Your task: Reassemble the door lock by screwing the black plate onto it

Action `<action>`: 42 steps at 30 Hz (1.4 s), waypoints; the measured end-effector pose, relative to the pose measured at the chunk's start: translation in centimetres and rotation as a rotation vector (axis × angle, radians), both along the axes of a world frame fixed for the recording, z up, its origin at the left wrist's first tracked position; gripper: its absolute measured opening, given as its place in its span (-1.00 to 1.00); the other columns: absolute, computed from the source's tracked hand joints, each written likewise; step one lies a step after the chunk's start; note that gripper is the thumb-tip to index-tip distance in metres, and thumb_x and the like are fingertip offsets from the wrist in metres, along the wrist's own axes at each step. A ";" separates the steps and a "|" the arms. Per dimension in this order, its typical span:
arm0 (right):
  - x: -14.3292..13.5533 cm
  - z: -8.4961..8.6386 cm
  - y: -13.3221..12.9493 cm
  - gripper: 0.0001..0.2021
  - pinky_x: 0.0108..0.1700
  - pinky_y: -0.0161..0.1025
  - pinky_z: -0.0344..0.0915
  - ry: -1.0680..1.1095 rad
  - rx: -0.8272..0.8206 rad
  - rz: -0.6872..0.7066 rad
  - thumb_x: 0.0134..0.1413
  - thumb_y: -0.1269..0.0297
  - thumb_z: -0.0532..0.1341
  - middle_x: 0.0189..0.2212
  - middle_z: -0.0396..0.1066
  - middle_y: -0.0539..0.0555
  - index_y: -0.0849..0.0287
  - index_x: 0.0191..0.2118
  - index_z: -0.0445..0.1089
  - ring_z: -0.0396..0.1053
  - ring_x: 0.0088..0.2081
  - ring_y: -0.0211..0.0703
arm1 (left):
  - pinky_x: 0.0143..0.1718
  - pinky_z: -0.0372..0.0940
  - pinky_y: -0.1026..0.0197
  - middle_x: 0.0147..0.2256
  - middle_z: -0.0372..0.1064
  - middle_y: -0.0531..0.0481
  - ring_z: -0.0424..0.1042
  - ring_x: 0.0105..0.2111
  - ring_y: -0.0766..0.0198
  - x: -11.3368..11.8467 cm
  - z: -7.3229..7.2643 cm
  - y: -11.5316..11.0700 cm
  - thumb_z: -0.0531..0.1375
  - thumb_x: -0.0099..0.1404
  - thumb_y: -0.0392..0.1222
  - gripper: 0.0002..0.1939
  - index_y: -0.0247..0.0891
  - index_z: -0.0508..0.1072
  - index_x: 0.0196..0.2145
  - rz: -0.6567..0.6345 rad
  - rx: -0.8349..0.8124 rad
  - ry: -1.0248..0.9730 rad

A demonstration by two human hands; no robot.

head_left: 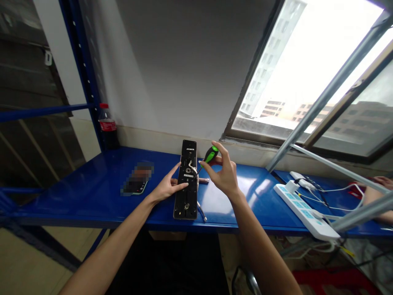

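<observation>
A long black panel with screw holes, small white labels and a white cable lies lengthwise on the blue table, near its front edge. My left hand grips its left edge, the thumb flat on its face and the fingers along the side. My right hand pinches the handle of a green and black screwdriver. The screwdriver tilts down to the left, its tip at the panel's middle near the right edge. Whether the tip sits in a screw is too small to tell. A loose cable end sticks out at the panel's lower right.
A partly blurred phone lies to the left on the blue table. A cola bottle stands at the back left corner. On the right are a white power strip, cables, a slanted metal bar and another person's arm.
</observation>
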State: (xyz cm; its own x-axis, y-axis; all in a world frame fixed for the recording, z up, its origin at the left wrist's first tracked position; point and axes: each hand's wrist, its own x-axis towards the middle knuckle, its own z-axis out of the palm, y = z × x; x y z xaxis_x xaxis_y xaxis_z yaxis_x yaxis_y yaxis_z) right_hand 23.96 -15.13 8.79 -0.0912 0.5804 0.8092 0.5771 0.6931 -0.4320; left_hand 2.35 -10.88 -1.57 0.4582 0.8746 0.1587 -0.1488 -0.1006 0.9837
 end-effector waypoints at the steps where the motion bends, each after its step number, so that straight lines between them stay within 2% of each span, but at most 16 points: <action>1: -0.1 0.0 0.0 -0.34 -0.19 -0.13 0.55 0.003 0.000 0.003 0.12 0.25 0.34 -0.30 0.59 -0.04 -0.06 0.31 0.16 0.59 -0.36 -0.13 | -0.18 0.47 -0.01 -0.32 0.60 -0.07 0.62 -0.26 0.00 0.0 -0.1 0.0 0.44 0.17 -0.06 0.17 -0.15 -0.24 0.47 0.001 -0.003 0.001; 10: -0.4 -0.5 0.4 -0.36 -0.21 -0.17 0.52 -0.058 -0.047 0.032 0.15 0.21 0.31 -0.34 0.52 -0.06 -0.07 0.31 0.13 0.54 -0.38 -0.17 | -0.13 0.47 -0.02 -0.21 0.60 -0.13 0.62 -0.19 -0.02 -0.1 0.0 -0.1 0.42 0.21 -0.07 0.12 -0.08 -0.23 0.46 -0.009 -0.054 -0.010; 14: -0.4 0.0 0.7 -0.37 -0.20 -0.14 0.50 -0.141 -0.036 -0.012 0.15 0.18 0.31 -0.37 0.48 -0.07 -0.09 0.31 0.14 0.52 -0.38 -0.15 | -0.12 0.47 -0.06 -0.15 0.59 -0.20 0.61 -0.14 -0.03 -1.2 0.5 -0.7 0.40 0.25 -0.15 0.19 -0.03 -0.42 0.46 -0.139 -0.235 -0.045; 19: -0.5 0.8 0.9 -0.38 -0.16 -0.15 0.47 -0.187 -0.076 0.004 0.16 0.17 0.30 -0.37 0.47 -0.05 -0.07 0.30 0.14 0.50 -0.36 -0.14 | -0.01 0.43 -0.14 -0.15 0.59 -0.19 0.58 -0.05 -0.04 -2.4 0.9 -0.8 0.43 0.20 -0.29 0.24 -0.03 -0.41 0.46 -0.268 -0.373 -0.089; 25: -0.5 1.0 0.6 -0.37 -0.21 -0.16 0.48 -0.158 -0.136 0.055 0.15 0.17 0.30 -0.36 0.45 -0.04 -0.03 0.30 0.14 0.46 -0.39 -0.18 | -0.09 0.48 -0.04 -0.17 0.61 -0.20 0.61 -0.12 -0.02 -2.2 0.7 -0.7 0.43 0.19 -0.29 0.27 -0.02 -0.45 0.45 -0.232 -0.316 -0.052; 27: -0.5 1.1 0.4 -0.39 -0.18 -0.16 0.50 -0.126 -0.126 0.080 0.16 0.21 0.28 -0.26 0.50 0.01 0.00 0.30 0.15 0.48 -0.31 -0.16 | -0.14 0.50 0.01 -0.18 0.61 -0.21 0.62 -0.16 0.00 -2.1 0.7 -0.9 0.43 0.20 -0.29 0.26 -0.02 -0.45 0.45 -0.204 -0.285 -0.043; 31: -0.7 1.2 0.2 -0.45 0.02 -0.14 0.49 -0.036 -0.150 0.190 0.26 0.29 0.16 0.06 0.48 0.10 0.01 0.34 0.15 0.51 -0.10 -0.16 | -0.15 0.50 0.02 -0.20 0.62 -0.18 0.63 -0.19 0.03 -2.0 0.5 -1.1 0.42 0.21 -0.28 0.22 0.00 -0.41 0.46 -0.198 -0.255 -0.059; 33: -0.8 1.2 0.3 -0.47 0.04 -0.13 0.50 0.015 -0.163 0.220 0.27 0.30 0.15 0.07 0.47 0.09 0.00 0.33 0.18 0.51 -0.11 -0.17 | -0.15 0.50 0.03 -0.20 0.62 -0.16 0.63 -0.19 0.04 -2.0 0.4 -1.1 0.42 0.22 -0.27 0.22 0.02 -0.41 0.46 -0.203 -0.256 -0.066; 35: -0.8 1.0 0.6 -0.51 -0.03 -0.15 0.53 0.043 -0.131 0.182 0.22 0.28 0.21 -0.02 0.49 0.06 -0.01 0.26 0.27 0.50 -0.15 -0.17 | -0.15 0.51 0.04 -0.20 0.62 -0.14 0.63 -0.18 0.04 -2.0 0.3 -1.0 0.42 0.22 -0.26 0.22 0.04 -0.41 0.45 -0.205 -0.253 -0.067; 37: -0.8 0.9 1.0 -0.56 -0.14 -0.18 0.53 0.047 -0.071 0.085 0.16 0.23 0.29 -0.10 0.47 0.04 -0.03 0.16 0.38 0.47 -0.22 -0.18 | -0.16 0.51 0.04 -0.20 0.62 -0.14 0.63 -0.18 0.04 -2.1 0.2 -1.0 0.42 0.22 -0.26 0.22 0.04 -0.41 0.45 -0.204 -0.247 -0.061; 39: -0.8 0.8 1.2 -0.59 -0.18 -0.19 0.52 0.040 -0.025 0.013 0.12 0.19 0.34 -0.11 0.44 0.05 -0.04 0.10 0.43 0.44 -0.24 -0.19 | -0.15 0.50 0.05 -0.19 0.62 -0.15 0.62 -0.16 0.04 -2.1 0.1 -0.9 0.42 0.23 -0.26 0.22 0.04 -0.41 0.45 -0.207 -0.243 -0.058; 42: -0.8 0.9 1.0 -0.56 -0.01 -0.15 0.50 0.053 -0.048 0.084 0.24 0.21 0.22 0.07 0.42 0.09 -0.05 0.23 0.33 0.45 -0.02 -0.12 | -0.14 0.50 0.05 -0.17 0.62 -0.16 0.62 -0.15 0.04 -2.1 0.1 -0.9 0.41 0.23 -0.25 0.21 0.04 -0.42 0.45 -0.211 -0.236 -0.062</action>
